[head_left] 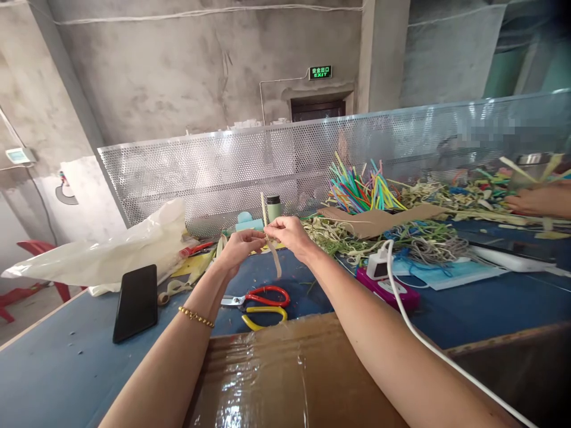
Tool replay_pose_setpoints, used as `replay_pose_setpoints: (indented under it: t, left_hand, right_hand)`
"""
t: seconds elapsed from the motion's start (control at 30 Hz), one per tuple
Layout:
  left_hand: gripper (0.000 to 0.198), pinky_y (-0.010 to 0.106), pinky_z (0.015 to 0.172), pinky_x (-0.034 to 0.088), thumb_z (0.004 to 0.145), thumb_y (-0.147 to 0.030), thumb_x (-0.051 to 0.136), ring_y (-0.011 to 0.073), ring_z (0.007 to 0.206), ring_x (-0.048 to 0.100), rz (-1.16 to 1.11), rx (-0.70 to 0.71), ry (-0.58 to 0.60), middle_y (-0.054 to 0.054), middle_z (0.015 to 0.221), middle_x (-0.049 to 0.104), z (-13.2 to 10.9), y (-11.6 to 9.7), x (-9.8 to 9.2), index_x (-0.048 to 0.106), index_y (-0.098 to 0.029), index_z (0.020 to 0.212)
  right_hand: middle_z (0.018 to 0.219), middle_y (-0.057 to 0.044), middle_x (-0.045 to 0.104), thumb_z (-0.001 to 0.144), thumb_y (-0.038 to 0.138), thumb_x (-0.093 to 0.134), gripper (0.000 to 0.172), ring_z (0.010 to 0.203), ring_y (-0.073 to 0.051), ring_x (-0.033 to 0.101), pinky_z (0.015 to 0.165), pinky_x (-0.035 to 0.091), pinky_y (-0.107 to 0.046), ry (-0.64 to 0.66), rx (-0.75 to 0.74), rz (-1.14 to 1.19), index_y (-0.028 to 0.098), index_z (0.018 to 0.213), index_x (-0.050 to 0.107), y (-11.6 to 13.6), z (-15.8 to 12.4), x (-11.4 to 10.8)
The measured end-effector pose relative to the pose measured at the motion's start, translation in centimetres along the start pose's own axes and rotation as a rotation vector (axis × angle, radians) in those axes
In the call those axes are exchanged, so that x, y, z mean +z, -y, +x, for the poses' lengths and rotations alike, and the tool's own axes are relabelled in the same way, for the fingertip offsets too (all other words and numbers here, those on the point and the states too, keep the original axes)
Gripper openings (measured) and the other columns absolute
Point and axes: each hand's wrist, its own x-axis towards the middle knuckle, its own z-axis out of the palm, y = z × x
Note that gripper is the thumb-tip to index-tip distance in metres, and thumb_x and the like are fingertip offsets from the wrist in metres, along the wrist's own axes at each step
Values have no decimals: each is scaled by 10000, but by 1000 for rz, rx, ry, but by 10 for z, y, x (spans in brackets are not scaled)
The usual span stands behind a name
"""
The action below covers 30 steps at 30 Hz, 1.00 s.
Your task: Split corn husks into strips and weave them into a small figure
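A thin pale strip [275, 261], like a dried leaf or straw, runs between my hands above the blue table. One end stands up past my fingers and the other hangs down. My left hand [239, 246] pinches it from the left, thumb and fingertips together. My right hand [289, 233] grips it from the right, its fingertips almost touching the left ones; the exact contact point is hidden. Below lie scissors [267, 295] with one red and one yellow handle. Behind my hands stands a green bottle [273, 209] with a black lid.
A cardboard box [276, 362] is close in front of me. At left are a black phone [136, 303] and a plastic bag [111, 252]. Rightward lie colourful pipe cleaners [361, 187], straw strands [330, 238], a magenta power strip [388, 289] and a white cable [408, 324]. Another person's hand [542, 199] shows far right.
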Motion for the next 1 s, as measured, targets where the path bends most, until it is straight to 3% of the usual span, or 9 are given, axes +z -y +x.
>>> replay_pose_setpoints:
  t: [0.1,0.27,0.63,0.87,1.0]
  left_hand:
    - [124,229,536,349,648,-230,771,101,545,489,5,42,-9,37,596,623,-2,-1,6,729,-115,666]
    - [92,237,528,327,591,-192,783,97,523,443,5,43,-92,16,519,592,-3,0,15,738,-115,612]
    - [105,228,482,259,568,-205,711,74,476,359,191,31,-139,-27,457,487,-3,6,21,693,-103,555]
    - [137,223,471,220,564,-227,673,66,477,339,246,62,-116,-43,460,452,-3,9,22,626,-110,511]
    - [158,228,490,265,587,-250,703,73,491,381,216,66,-76,-30,485,497,-1,7,19,658,-102,555]
  right_hand:
    - [530,18,535,663,304,675,186,501,-91,435,499,353,-232,-10,50,51,148,599,596,6,-2,2]
    - [523,25,528,639,243,658,132,496,-84,424,496,342,-223,-26,101,106,151,583,581,8,-4,6]
    - [550,6,555,628,166,605,77,547,-110,484,520,366,-232,-118,140,-33,151,564,564,6,-5,12]
    - [536,21,531,607,177,591,86,558,-112,467,519,336,-235,-138,115,-99,156,534,549,1,-3,13]
    - [537,20,528,608,202,595,83,545,-108,456,512,334,-235,-119,123,-32,155,553,555,2,-3,12]
